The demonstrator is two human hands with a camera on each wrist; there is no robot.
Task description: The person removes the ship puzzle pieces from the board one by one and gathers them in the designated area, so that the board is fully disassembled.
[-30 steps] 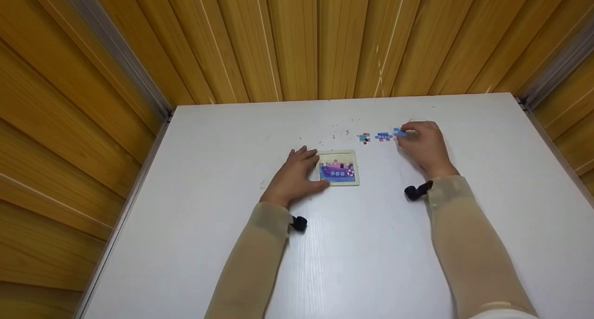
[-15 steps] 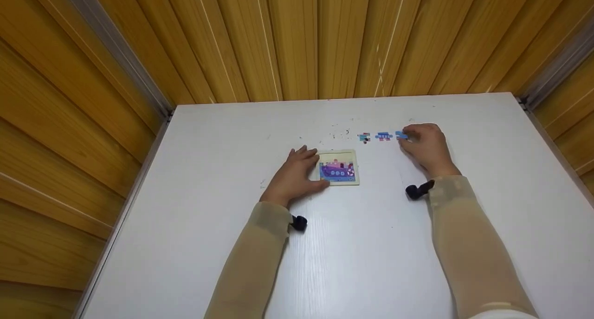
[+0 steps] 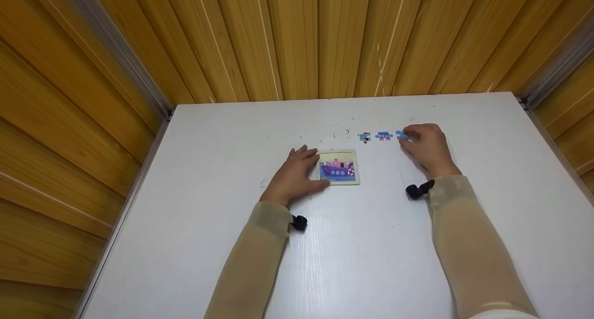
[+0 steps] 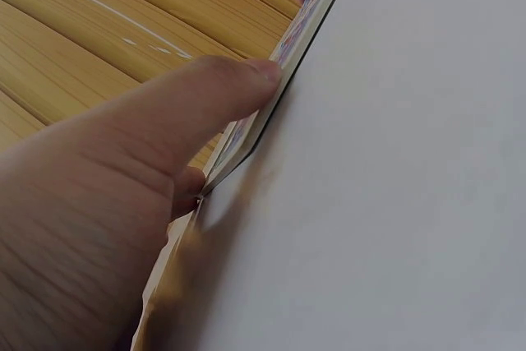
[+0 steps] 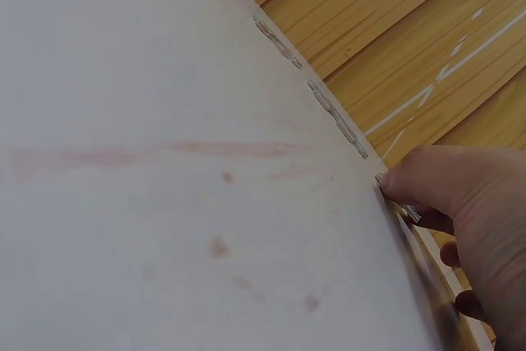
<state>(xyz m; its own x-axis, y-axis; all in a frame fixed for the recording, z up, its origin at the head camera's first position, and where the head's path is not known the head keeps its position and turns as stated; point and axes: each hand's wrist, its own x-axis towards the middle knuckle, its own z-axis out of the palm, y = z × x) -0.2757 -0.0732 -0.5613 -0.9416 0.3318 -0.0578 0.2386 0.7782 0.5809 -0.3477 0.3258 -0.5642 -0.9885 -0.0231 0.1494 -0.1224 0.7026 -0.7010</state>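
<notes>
My left hand (image 3: 297, 177) holds the left side of a small cream-framed jigsaw puzzle (image 3: 356, 170), thumb at the near edge and fingers by the far left corner. Its lower part shows a purple and pink ship; bare backing shows along the top. In the left wrist view the thumb (image 4: 205, 96) presses on the frame's rim. To the right, my right hand (image 3: 428, 147) pinches a blue jigsaw piece (image 3: 400, 134) between thumb and fingers, close over the table. The fingers partly cover that piece. Beside it lie a blue-and-pink piece (image 3: 384, 136) and a multicoloured piece (image 3: 364, 137).
The white table (image 3: 352, 254) carries small dark marks behind the puzzle. Yellow wooden panelling (image 3: 297, 40) rises beyond its far edge. Black wrist cameras stick out from the left cuff (image 3: 300, 223) and the right cuff (image 3: 414, 192).
My right hand has shifted slightly right with the blue piece, widening the gap to the blue-and-pink piece. It has stayed nearly still since half a second ago. My left hand and the puzzle have not moved.
</notes>
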